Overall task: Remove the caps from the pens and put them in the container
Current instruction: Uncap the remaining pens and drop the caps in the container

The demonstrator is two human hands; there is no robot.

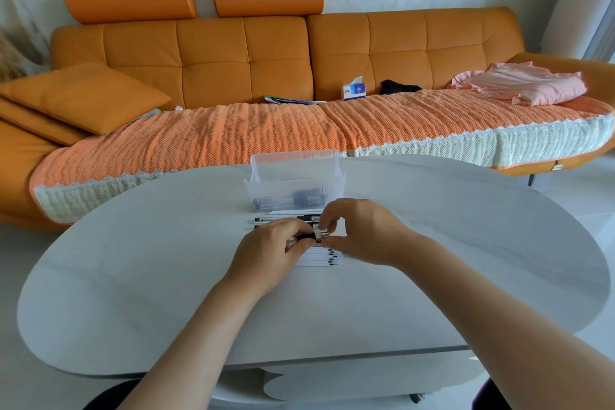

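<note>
A row of white pens (317, 258) with dark ends lies side by side on the grey oval table (166, 276), partly hidden under my hands. My left hand (271, 251) grips the dark end of one pen (306, 237) just above the row. My right hand (361, 231) pinches that pen's clear cap (323, 235) between thumb and fingers, right against my left hand. Behind the pens stands a clear ribbed plastic container (296, 181) with several dark pens lying in its bottom.
An orange sofa (266, 53) with a textured cover runs behind the table. On it lie a tissue box (354, 90), a magazine (289, 99), a black item (399, 87), pink cloth (522, 83) and cushions (83, 96). White floor surrounds the table.
</note>
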